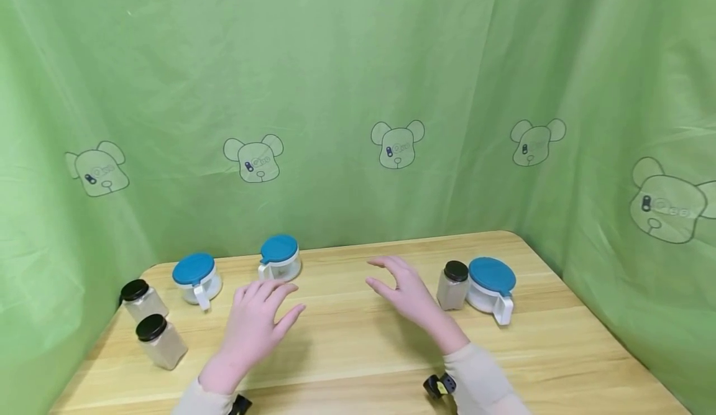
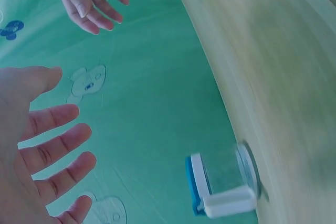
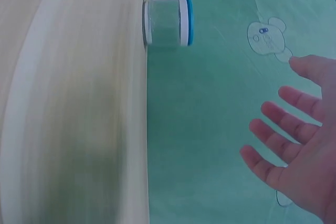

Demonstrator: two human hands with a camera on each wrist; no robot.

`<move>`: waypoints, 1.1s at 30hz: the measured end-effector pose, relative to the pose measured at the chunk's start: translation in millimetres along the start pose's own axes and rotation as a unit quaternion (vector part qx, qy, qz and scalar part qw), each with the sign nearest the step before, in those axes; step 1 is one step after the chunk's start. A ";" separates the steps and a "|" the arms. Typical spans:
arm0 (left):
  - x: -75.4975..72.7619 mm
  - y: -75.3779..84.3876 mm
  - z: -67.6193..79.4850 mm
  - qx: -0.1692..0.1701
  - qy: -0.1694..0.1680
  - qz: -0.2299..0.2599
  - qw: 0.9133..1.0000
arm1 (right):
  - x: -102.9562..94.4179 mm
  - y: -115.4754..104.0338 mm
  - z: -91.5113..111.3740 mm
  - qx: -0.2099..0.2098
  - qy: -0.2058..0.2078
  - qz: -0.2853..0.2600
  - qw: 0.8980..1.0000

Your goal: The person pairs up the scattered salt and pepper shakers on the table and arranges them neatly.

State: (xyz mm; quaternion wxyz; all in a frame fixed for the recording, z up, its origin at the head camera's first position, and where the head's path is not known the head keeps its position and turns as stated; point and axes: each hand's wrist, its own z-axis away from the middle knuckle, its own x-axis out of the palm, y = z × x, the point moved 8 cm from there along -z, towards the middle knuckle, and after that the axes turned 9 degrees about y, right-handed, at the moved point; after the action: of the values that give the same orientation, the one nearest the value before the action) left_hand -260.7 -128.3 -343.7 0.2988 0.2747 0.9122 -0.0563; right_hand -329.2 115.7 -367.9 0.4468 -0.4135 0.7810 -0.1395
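Note:
Both hands hover above the wooden table with nothing in them. In the head view the left hand point(image 1: 254, 319) has its fingers spread, a little in front of a clear jar with a blue lid and white handle point(image 1: 282, 259). The right hand point(image 1: 411, 294) is held with relaxed fingers, left of a black-capped square jar point(image 1: 452, 287) and a second blue-lidded jar point(image 1: 492, 278). The left wrist view shows the left palm point(image 2: 31, 145) apart from a blue-lidded jar point(image 2: 226, 187). In the right wrist view the right hand point(image 3: 299, 135) is likewise apart from one point(image 3: 165, 22).
Another blue-lidded jar point(image 1: 196, 275) stands at the back left of the table point(image 1: 347, 340). Two square jars with black caps, one farther back point(image 1: 142, 300) and one nearer point(image 1: 162, 343), are at the left edge. A green curtain point(image 1: 335, 92) with bear-head prints surrounds the table.

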 end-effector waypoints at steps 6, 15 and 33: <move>-15.2 -15.1 4.6 -0.021 0.016 -0.014 1.000 | 20.8 -3.9 -5.1 0.037 -0.028 -0.007 0.999; -39.8 -33.8 15.3 -0.049 0.031 -0.038 0.998 | 45.5 -11.6 -10.5 0.070 -0.046 -0.024 0.996; -65.9 -71.5 30.7 -0.100 0.042 -0.083 0.991 | 89.1 -27.0 -17.0 0.094 -0.066 -0.065 0.991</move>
State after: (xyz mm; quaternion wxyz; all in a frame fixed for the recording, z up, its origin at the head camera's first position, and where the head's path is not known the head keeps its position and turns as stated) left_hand -239.0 -227.6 -335.1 0.2803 0.1692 0.9446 0.0220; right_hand -352.0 27.8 -394.4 0.5245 -0.4273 0.7048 -0.2136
